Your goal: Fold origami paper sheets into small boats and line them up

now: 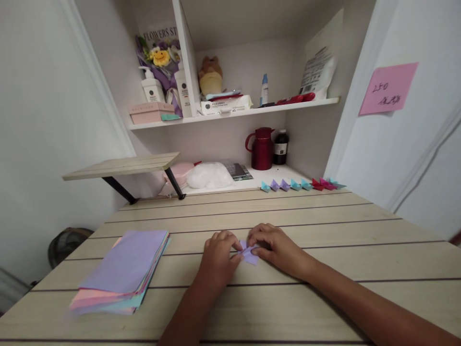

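A small piece of folded purple paper [248, 254] is between my two hands, just above or on the middle of the wooden table. My left hand [220, 252] pinches its left side between thumb and fingers. On the opposite side, my right hand [275, 247] grips the paper with thumb and forefinger, the other fingers curled. Parts of the folds are hidden behind my fingertips. To the left lies a stack of coloured paper sheets [126, 262], a purple one on top. Along the table's back edge stands a row of several small folded paper boats [295, 184] in blue, purple, red and pink.
A small raised shelf [122, 166] on black legs stands at the table's back left. Behind the table, a white shelf unit [234, 114] holds a red jug [262, 150], a dark bottle [281, 148] and a plastic bag [211, 175]. A pink note [389, 89] hangs on the right wall.
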`<state>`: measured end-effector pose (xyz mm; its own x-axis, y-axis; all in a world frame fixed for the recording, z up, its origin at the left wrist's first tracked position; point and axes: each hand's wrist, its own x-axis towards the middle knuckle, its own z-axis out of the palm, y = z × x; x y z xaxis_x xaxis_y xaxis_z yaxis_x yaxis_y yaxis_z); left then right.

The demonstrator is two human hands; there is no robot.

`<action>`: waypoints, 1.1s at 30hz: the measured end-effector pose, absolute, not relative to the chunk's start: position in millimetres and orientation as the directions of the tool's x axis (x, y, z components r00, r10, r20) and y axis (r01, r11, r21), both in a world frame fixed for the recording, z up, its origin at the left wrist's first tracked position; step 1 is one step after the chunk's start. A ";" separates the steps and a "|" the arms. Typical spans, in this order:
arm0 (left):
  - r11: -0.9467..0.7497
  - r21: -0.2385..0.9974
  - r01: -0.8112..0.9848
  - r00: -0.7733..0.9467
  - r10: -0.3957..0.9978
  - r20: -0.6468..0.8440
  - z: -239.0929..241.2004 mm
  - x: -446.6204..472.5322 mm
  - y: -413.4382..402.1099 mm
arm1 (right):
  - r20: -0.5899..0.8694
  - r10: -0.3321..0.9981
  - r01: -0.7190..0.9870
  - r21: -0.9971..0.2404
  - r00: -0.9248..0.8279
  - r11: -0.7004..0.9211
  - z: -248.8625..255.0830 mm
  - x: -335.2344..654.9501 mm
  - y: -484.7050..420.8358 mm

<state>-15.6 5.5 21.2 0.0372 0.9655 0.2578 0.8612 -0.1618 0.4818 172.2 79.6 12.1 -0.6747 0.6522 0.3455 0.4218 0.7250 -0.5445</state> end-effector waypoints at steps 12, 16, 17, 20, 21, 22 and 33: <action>-0.110 0.511 0.852 0.010 0.981 0.196 20.1 -12.5 3.5 | 0.391 0.575 0.373 -0.480 -0.719 0.794 11.8 175.8 74.6; -0.138 0.537 0.832 0.034 0.980 0.198 20.2 -13.4 3.3 | 0.389 0.561 0.364 -0.474 -0.731 0.802 13.4 176.7 74.2; -0.142 0.543 0.827 0.038 0.979 0.198 20.0 -14.1 3.7 | 0.386 0.560 0.365 -0.473 -0.733 0.802 13.7 176.9 74.1; -0.114 0.565 0.817 -0.008 0.978 0.210 19.2 -16.3 5.0 | 0.379 0.568 0.373 -0.475 -0.731 0.797 14.0 177.0 74.0; -0.091 0.565 0.820 -0.041 0.975 0.217 19.1 -16.7 5.3 | 0.378 0.572 0.378 -0.476 -0.728 0.794 13.7 176.8 74.1; -0.064 0.560 0.826 -0.076 0.972 0.224 19.3 -16.7 5.3 | 0.377 0.578 0.382 -0.478 -0.724 0.791 13.4 176.5 74.3; -0.132 0.466 0.875 0.015 0.969 0.247 27.3 -3.7 -2.0 | 0.374 0.609 0.390 -0.515 -0.699 0.764 15.7 174.7 70.6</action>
